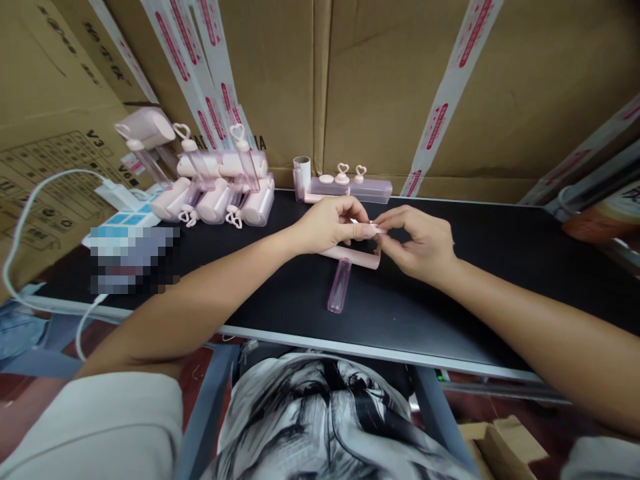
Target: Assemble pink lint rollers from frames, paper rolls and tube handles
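Both hands meet over the middle of the black table. Between the fingertips of my left hand [337, 225] and my right hand [417, 241] is a small white piece [376, 227], pinched from both sides; its shape is too small to tell. Just below the hands lies a pink part [357, 257], partly covered by my left hand. A clear pinkish tube [339, 287] lies nearer the front edge. Behind the hands stand a short upright cylinder [301, 175], a clear pink case [371, 191] and heart-topped caps [343, 175].
Several pink cases with heart-topped tubes [215, 199] are piled at the back left. Beside them are a white and blue power strip [123, 223] and a white cable [30, 190]. Cardboard [370, 87] rises behind the table [475, 293]. A bottle-like object [607, 217] is at the right.
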`<state>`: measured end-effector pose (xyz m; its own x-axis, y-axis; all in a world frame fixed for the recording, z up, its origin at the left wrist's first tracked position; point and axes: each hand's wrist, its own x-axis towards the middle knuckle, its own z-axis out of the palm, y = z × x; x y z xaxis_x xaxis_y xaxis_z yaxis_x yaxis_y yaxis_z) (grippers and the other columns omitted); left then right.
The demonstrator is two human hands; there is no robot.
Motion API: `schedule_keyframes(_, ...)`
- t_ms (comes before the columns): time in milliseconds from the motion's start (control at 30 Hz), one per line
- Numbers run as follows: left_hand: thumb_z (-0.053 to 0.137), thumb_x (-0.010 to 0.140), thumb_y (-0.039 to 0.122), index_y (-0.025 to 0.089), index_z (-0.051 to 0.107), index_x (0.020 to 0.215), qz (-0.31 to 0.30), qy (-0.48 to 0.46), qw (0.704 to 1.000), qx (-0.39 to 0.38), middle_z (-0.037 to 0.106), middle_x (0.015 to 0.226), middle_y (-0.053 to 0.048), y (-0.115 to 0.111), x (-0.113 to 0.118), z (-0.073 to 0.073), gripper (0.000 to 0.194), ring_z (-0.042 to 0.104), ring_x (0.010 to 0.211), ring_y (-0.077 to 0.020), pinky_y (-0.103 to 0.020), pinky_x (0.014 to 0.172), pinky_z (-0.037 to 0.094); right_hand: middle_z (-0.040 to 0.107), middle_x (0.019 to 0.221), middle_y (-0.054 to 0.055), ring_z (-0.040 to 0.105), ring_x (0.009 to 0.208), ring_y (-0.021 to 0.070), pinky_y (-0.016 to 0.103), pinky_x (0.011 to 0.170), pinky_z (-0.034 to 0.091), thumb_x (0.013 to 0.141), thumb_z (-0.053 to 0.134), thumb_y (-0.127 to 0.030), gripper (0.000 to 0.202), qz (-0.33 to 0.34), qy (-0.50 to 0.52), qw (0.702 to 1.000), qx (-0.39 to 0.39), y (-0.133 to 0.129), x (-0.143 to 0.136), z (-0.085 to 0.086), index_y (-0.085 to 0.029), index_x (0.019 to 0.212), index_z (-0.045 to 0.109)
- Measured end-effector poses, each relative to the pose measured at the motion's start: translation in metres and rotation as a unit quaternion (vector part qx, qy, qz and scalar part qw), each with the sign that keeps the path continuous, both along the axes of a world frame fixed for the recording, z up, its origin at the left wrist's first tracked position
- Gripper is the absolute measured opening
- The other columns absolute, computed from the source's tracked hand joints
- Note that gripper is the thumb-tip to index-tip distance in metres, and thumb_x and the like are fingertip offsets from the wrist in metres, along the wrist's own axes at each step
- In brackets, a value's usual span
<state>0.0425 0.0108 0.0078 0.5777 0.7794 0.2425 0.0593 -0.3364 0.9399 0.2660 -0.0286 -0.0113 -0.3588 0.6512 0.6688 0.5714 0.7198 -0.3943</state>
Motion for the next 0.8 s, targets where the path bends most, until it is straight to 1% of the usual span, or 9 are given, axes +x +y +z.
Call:
schedule_keyframes(100, 0.087, 0.086, 0.046, 0.015, 0.065, 0.093, 0.073, 0.005, 0.997, 0.007, 0.066, 0.078, -0.001, 0.003, 0.001, 0.002, 0.038, 0.061, 0.066, -0.0090, -0.022, 0.060, 0.047, 0.080, 0.103, 0.009, 0.075, 0.096, 0.0332, 0.051, 0.088, 0.057, 0.100, 0.062, -0.047, 0.020, -0.050, -0.018, 0.998, 0.019, 0.017, 0.011, 0.004, -0.033, 0.090, 0.072)
schedule_keyframes(167, 0.077, 0.095, 0.040, 0.015, 0.065, 0.090, 0.120, 0.018, 0.992, 0.024, 0.064, 0.076, 0.000, 0.007, -0.002, 0.004, 0.028, 0.061, 0.064, -0.0083, -0.021, 0.057, 0.046, 0.079, 0.101, 0.011, 0.073, 0.093, 0.0336, 0.051, 0.085, 0.055, 0.101, 0.062, -0.049, 0.023, -0.108, -0.048, 0.992, 0.038, 0.041, 0.021, 0.010, -0.030, 0.093, 0.072)
schedule_keyframes(233, 0.070, 0.100, 0.035, 0.015, 0.064, 0.086, 0.143, 0.035, 0.988, 0.037, 0.064, 0.075, -0.001, 0.010, -0.005, 0.004, 0.025, 0.062, 0.064, -0.0088, -0.021, 0.057, 0.046, 0.077, 0.094, 0.014, 0.069, 0.089, 0.0341, 0.049, 0.082, 0.052, 0.102, 0.060, -0.045, 0.025, -0.155, -0.109, 0.980, 0.062, 0.072, 0.031, 0.016, -0.025, 0.093, 0.072)
schedule_keyframes(267, 0.069, 0.101, 0.033, 0.015, 0.063, 0.084, 0.147, 0.045, 0.987, 0.044, 0.063, 0.074, -0.001, 0.012, -0.007, 0.004, 0.025, 0.063, 0.064, -0.0090, -0.021, 0.058, 0.046, 0.076, 0.094, 0.015, 0.068, 0.093, 0.0347, 0.049, 0.082, 0.051, 0.103, 0.057, -0.043, 0.025, -0.158, -0.158, 0.972, 0.066, 0.088, 0.035, 0.019, -0.024, 0.095, 0.072)
schedule_keyframes(367, 0.069, 0.099, 0.030, 0.015, 0.063, 0.079, 0.147, 0.070, 0.984, 0.072, 0.062, 0.070, 0.000, 0.015, -0.010, 0.002, 0.026, 0.062, 0.064, -0.0094, -0.023, 0.061, 0.046, 0.075, 0.093, 0.015, 0.065, 0.095, 0.0356, 0.047, 0.081, 0.048, 0.099, 0.059, -0.035, 0.018, -0.148, -0.206, 0.965, 0.060, 0.134, 0.040, 0.022, -0.023, 0.092, 0.071)
schedule_keyframes(467, 0.070, 0.098, 0.030, 0.016, 0.064, 0.078, 0.150, 0.084, 0.981, 0.094, 0.063, 0.069, 0.001, 0.015, -0.012, 0.001, 0.025, 0.061, 0.065, -0.0102, -0.024, 0.063, 0.044, 0.076, 0.096, 0.017, 0.062, 0.096, 0.0354, 0.046, 0.081, 0.045, 0.098, 0.056, -0.027, 0.016, -0.129, -0.303, 0.941, 0.073, 0.165, 0.037, 0.019, -0.022, 0.093, 0.071)
schedule_keyframes(567, 0.069, 0.097, 0.030, 0.016, 0.065, 0.079, 0.160, 0.082, 0.979, 0.101, 0.062, 0.068, 0.001, 0.016, -0.013, 0.001, 0.023, 0.060, 0.064, -0.0110, -0.025, 0.062, 0.042, 0.076, 0.098, 0.018, 0.061, 0.095, 0.0346, 0.045, 0.080, 0.043, 0.097, 0.055, -0.024, 0.018, -0.122, -0.376, 0.914, 0.090, 0.179, 0.032, 0.014, -0.020, 0.096, 0.072)
schedule_keyframes(667, 0.070, 0.097, 0.030, 0.016, 0.065, 0.078, 0.162, 0.076, 0.979, 0.103, 0.060, 0.066, 0.001, 0.018, -0.014, 0.000, 0.024, 0.059, 0.063, -0.0113, -0.026, 0.061, 0.041, 0.077, 0.100, 0.020, 0.063, 0.094, 0.0350, 0.044, 0.078, 0.042, 0.097, 0.054, -0.024, 0.021, -0.118, -0.422, 0.893, 0.101, 0.183, 0.030, 0.014, -0.017, 0.100, 0.073)
schedule_keyframes(800, 0.070, 0.097, 0.032, 0.016, 0.065, 0.077, 0.160, 0.076, 0.978, 0.108, 0.059, 0.065, 0.001, 0.017, -0.013, -0.001, 0.026, 0.058, 0.064, -0.0115, -0.026, 0.062, 0.040, 0.078, 0.099, 0.019, 0.066, 0.094, 0.0351, 0.043, 0.078, 0.041, 0.092, 0.061, -0.025, 0.017, -0.096, -0.435, 0.892, 0.081, 0.186, 0.032, 0.019, -0.017, 0.100, 0.074)
